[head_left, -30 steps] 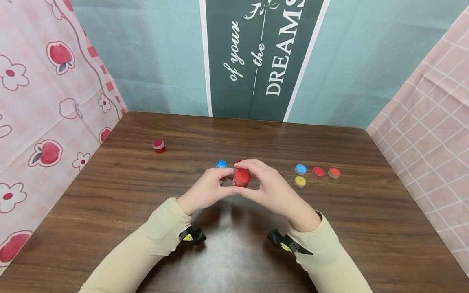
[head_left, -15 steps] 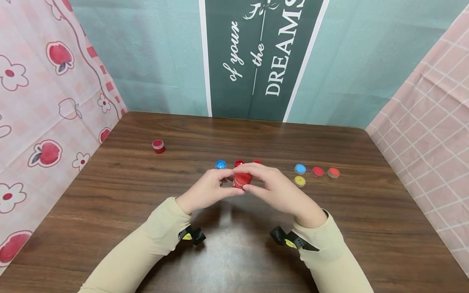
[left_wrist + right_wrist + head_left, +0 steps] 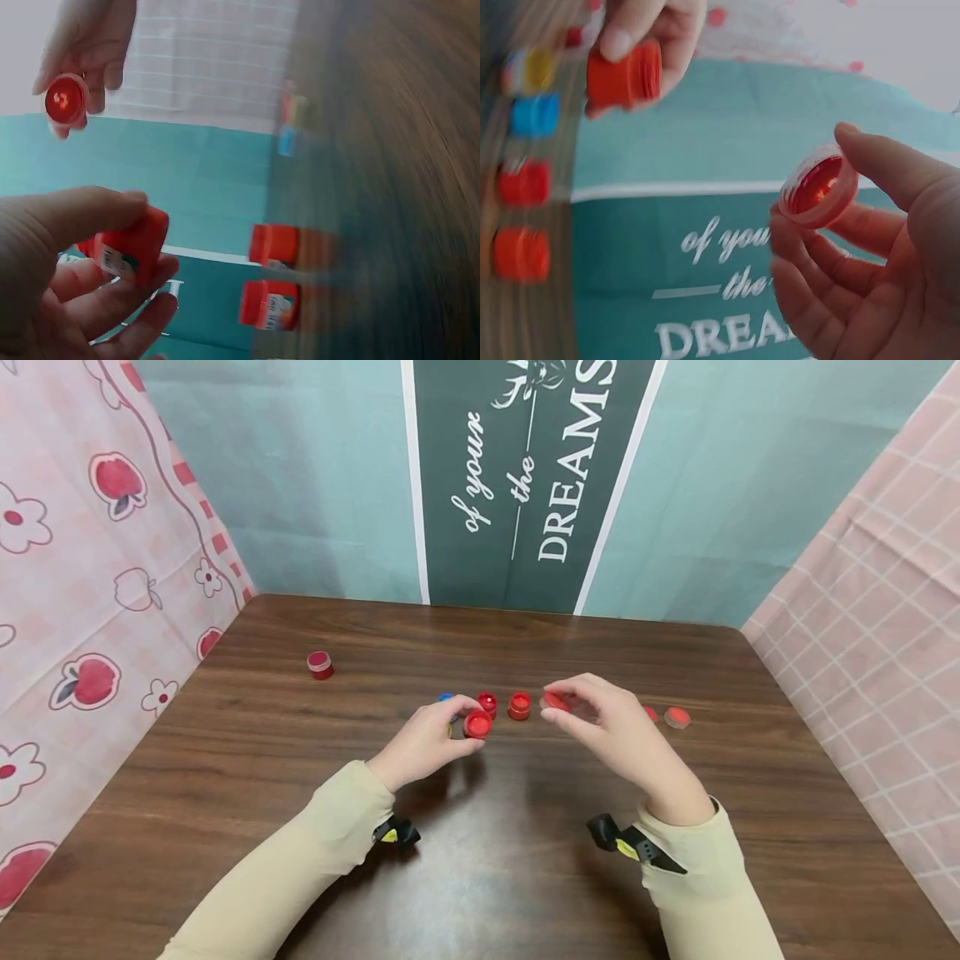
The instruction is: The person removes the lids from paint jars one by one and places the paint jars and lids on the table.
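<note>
Between thumb and fingers my left hand [image 3: 423, 742] holds a small red paint jar [image 3: 477, 724] without its lid, raised above the table. My right hand [image 3: 626, 735] pinches the round red lid [image 3: 555, 702] a short way to the right, apart from the jar. The lid's hollow inner side, wet with red paint, shows in the right wrist view, where the lid [image 3: 821, 187] is tilted. Behind the held jar stand an open red jar [image 3: 487, 702] and an open orange-red jar [image 3: 519, 706]. A blue jar [image 3: 446, 697] is partly hidden by my left hand.
A closed dark red jar [image 3: 320, 665] stands at the far left of the wooden table [image 3: 300, 777]. Beyond my right hand lie a red lid [image 3: 651, 714], partly covered, and an orange lid [image 3: 677, 717]. In the right wrist view a yellow jar [image 3: 538, 71] stands near the blue one.
The lid has come off the red jar. My right hand has moved right with it, over the blue and yellow lids, while my left hand keeps the jar nearly in place.
</note>
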The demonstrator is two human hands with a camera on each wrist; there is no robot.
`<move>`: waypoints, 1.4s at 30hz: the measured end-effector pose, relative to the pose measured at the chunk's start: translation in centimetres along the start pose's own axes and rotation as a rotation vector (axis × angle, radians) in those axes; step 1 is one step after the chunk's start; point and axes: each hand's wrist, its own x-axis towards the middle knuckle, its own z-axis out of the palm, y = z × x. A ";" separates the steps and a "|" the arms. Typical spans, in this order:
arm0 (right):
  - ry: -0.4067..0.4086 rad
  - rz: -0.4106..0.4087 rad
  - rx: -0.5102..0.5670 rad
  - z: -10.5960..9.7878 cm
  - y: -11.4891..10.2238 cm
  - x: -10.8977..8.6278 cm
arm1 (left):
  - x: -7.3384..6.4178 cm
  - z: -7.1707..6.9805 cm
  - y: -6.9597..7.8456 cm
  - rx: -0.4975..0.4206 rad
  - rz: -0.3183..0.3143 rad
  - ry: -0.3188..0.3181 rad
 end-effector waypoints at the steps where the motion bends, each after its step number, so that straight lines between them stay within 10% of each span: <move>1: -0.001 0.023 -0.024 -0.2 0.7 -0.1 | 0.3 0.2 -0.2 0.056 -0.004 -0.008; 7: -0.042 0.157 -0.142 -1.0 5.9 -0.7 | 2.1 1.6 -0.8 0.394 -0.002 -0.059; 15: -0.082 0.293 -0.311 -1.3 11.3 -2.3 | 3.1 2.6 -0.9 0.608 -0.010 -0.102; 27: -0.250 0.518 -0.443 -0.8 13.4 -2.4 | 3.4 3.1 -0.9 0.664 -0.024 -0.130; 42: -0.278 0.549 -0.447 -0.8 13.4 -2.6 | 2.8 1.3 -0.7 0.613 -0.014 -0.086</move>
